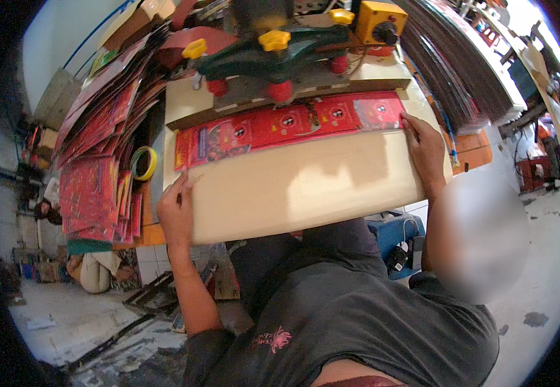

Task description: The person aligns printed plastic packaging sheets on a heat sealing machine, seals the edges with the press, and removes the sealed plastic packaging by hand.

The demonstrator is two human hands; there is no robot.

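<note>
Sheet (267, 127): red, printed, flat across far part of cream board (241, 200), just below dark green bracket (238, 61).
Left hand (175, 206): grip by sheet's near-left corner; can't tell if pinched.
Right hand (425, 148): grip at sheet's right end; clamping unclear.
Alignment: probably step in hand, squaring sheet.
Next move: likely needs sheet flat, hands clear of bracket.

Red printed sheet (266, 131), cream board (248, 190)
</note>
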